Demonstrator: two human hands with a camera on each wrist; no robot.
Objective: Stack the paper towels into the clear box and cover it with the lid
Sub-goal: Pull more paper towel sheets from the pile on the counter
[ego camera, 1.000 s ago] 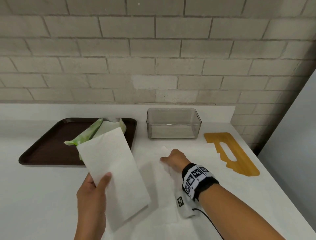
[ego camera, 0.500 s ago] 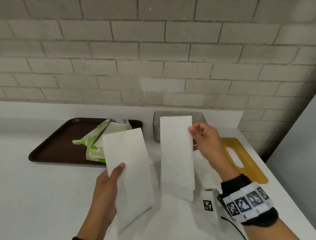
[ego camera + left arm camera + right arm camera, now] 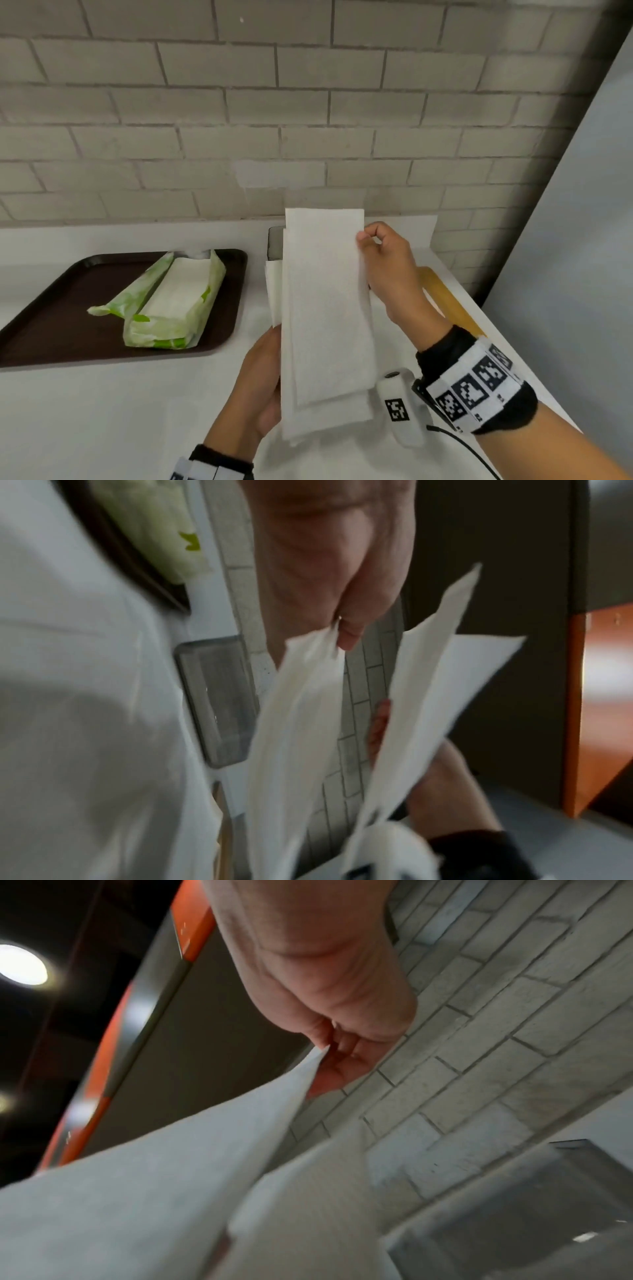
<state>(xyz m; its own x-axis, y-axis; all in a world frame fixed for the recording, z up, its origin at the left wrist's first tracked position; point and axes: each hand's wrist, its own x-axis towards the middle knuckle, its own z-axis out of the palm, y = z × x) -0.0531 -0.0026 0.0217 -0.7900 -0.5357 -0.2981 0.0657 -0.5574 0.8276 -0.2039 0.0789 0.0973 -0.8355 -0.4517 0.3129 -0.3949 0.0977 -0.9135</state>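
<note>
Holding folded paper towels (image 3: 325,308) upright above the tabletop (image 3: 102,411), the left hand (image 3: 260,383) is gripping their lower edge while the right hand (image 3: 387,270) is pinching the top corner, seemingly squaring them together for stacking. Behind them, the clear box (image 3: 275,243) is waiting, largely hidden.

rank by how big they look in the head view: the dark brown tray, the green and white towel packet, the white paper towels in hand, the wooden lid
1. Dark brown tray, cut off at the left edge.
2. White paper towels, though held nearer the camera, which inflates them.
3. Green and white packet.
4. Wooden lid, mostly hidden behind the right hand, so its rank is unsure.
</note>
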